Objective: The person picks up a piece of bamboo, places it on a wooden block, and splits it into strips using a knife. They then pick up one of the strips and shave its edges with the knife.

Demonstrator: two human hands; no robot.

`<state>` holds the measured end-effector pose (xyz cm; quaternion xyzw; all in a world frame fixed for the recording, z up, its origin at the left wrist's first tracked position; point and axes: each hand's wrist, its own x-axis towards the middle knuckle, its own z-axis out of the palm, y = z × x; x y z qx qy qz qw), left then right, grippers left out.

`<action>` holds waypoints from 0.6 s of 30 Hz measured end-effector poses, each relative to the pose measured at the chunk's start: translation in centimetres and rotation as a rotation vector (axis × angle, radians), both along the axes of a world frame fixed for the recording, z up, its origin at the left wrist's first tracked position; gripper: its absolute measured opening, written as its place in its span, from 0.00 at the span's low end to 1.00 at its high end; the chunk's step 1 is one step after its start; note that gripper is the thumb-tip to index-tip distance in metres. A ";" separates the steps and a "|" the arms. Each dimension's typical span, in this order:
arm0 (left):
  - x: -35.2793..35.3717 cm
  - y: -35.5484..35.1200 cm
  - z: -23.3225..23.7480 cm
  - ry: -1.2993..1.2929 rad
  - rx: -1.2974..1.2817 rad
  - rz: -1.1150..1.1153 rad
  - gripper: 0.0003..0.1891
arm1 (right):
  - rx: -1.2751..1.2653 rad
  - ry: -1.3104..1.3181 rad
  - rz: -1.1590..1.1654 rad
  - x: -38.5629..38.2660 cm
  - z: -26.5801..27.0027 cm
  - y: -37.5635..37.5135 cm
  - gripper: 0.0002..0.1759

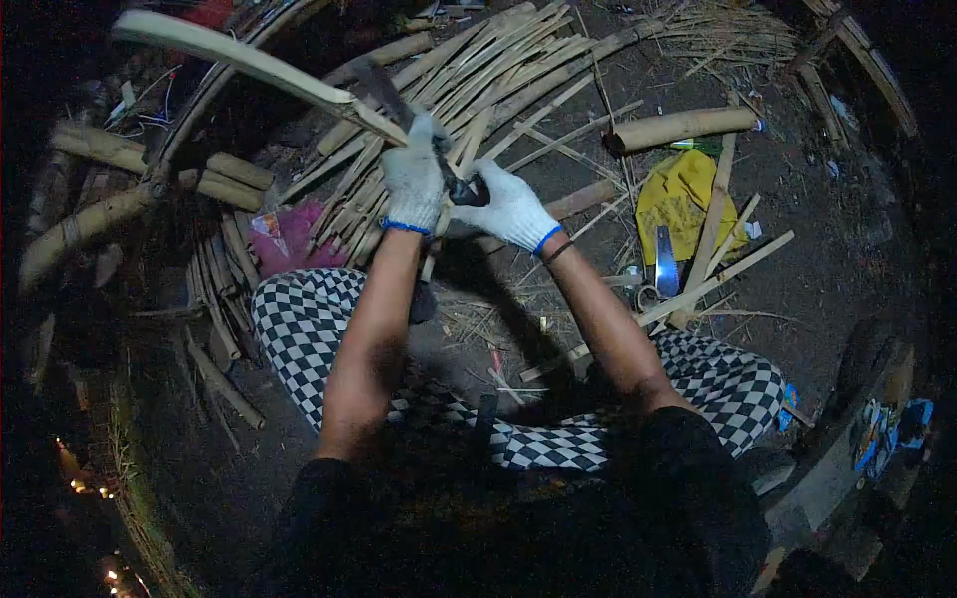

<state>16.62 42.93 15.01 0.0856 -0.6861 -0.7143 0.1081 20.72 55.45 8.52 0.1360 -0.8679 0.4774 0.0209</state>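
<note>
White knit gloves with blue cuffs cover both my hands. My left hand (413, 181) is closed round the near end of a long split bamboo piece (249, 58), which rises toward the upper left. My right hand (506, 204), just beside it, is closed on the dark handle (469, 189) of a knife. A broad dark blade (381, 92) shows beyond my left hand and crosses the bamboo; its middle is hidden by the glove. Behind both hands lies a pile of split bamboo strips (498, 60).
A handsaw (666, 261) lies by a yellow cloth (678, 204) at right. Beyond it is a bamboo tube (683, 128). Cut bamboo poles (100, 148) and a pink bag (294, 237) are at left. A long strip (718, 284) crosses near my right knee.
</note>
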 end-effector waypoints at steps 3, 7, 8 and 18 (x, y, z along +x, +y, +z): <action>-0.5 -0.4 0.8 -0.137 -0.417 -0.066 0.22 | -0.031 0.059 -0.090 0.1 0.0 -0.2 0.31; -0.3 -0.6 3.5 0.076 -0.590 0.009 0.24 | -0.400 0.004 -0.317 -0.9 -3.9 -1.3 0.19; -0.4 -0.9 4.6 0.238 -0.472 0.078 0.27 | -0.405 0.009 -0.318 -1.0 -3.6 -1.3 0.19; -1.7 -4.5 11.4 0.499 -0.283 -0.022 0.12 | -0.165 -0.054 -0.319 0.9 0.5 -2.2 0.19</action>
